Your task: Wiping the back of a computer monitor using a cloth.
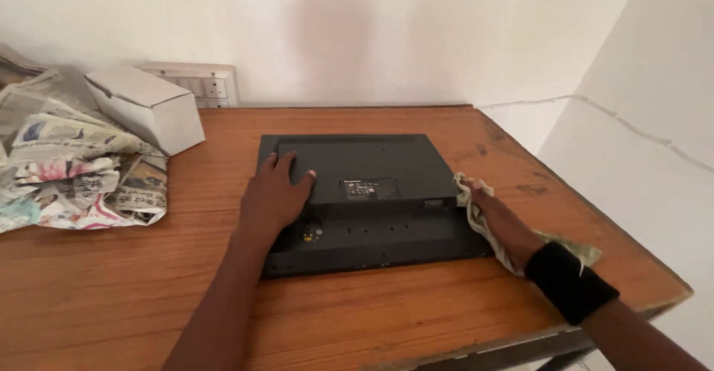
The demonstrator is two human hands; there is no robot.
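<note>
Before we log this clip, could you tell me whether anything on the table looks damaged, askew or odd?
The wooden table is worn: dark scuffs mark its right edge near the cloth under the right hand. Crumpled newspapers lie heaped at the left. The monitor, face down under the left hand, shows no damage.

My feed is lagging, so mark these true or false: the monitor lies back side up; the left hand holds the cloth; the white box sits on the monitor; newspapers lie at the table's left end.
1. The monitor lies back side up: true.
2. The left hand holds the cloth: false; it rests flat on the monitor, and the right hand holds the cloth at the monitor's right edge.
3. The white box sits on the monitor: false; it stands on the wooden table.
4. Crumpled newspapers lie at the table's left end: true.
</note>
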